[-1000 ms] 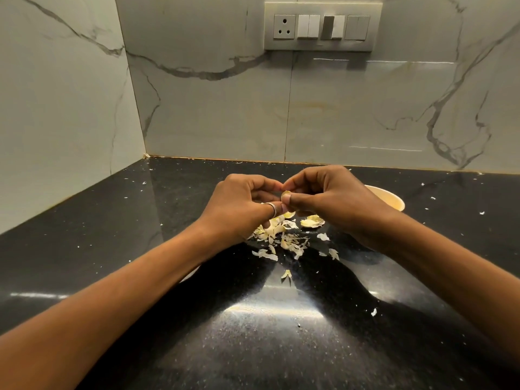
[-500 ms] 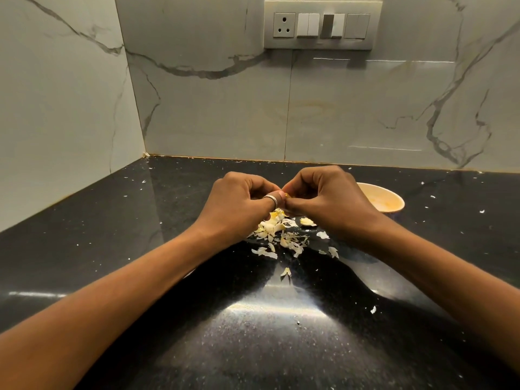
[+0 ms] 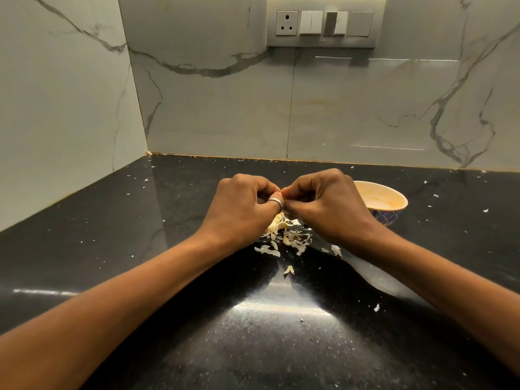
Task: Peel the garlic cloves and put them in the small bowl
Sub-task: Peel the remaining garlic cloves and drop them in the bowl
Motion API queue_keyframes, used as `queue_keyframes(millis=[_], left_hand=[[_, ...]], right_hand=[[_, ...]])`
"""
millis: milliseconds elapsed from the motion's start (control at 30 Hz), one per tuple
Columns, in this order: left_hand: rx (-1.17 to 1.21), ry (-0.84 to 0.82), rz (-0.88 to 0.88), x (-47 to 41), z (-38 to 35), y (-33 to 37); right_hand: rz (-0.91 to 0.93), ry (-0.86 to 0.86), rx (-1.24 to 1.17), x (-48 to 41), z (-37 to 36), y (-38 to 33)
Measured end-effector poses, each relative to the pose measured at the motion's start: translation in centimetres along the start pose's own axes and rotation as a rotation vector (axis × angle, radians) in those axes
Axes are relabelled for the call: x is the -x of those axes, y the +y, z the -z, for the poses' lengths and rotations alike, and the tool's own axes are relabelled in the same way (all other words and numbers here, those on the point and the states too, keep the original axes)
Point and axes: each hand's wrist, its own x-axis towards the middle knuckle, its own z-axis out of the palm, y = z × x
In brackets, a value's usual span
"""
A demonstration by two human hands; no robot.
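Pinching a barely visible garlic clove [image 3: 282, 193] between curled left hand [image 3: 242, 209] and right hand [image 3: 327, 205], mid-frame, above peel scraps [image 3: 292, 238], left of small bowl [image 3: 391, 213].

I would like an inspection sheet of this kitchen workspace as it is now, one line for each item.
Surface: black speckled countertop, glossy, with a light reflection near the camera.
Job's things: small bowl upright beyond the right hand, partly covered by it, contents unclear; garlic clove apparently pinched between both hands, hidden by the fingers.
Clutter: pile of garlic peels under the hands; small flakes scattered around.
Hands: left hand and right hand curled, fingertips meeting above the peels; ring on the left.
Cables: nothing seen.
Surroundings: marbled wall tiles; switch panel with a socket.
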Motion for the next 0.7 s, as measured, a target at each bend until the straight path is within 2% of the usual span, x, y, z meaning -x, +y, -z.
queue_keyframes(millis=[433,700], left_hand=[[0.068,-0.004,0.140,-0.05,-0.12,0.14],[0.151,-0.037,0.239,-0.33,0.09,0.32]], right_hand=[[-0.050,-0.004,-0.021,-0.05,-0.27,-0.20],[-0.162,-0.066,-0.231,-0.07,0.07,-0.05]])
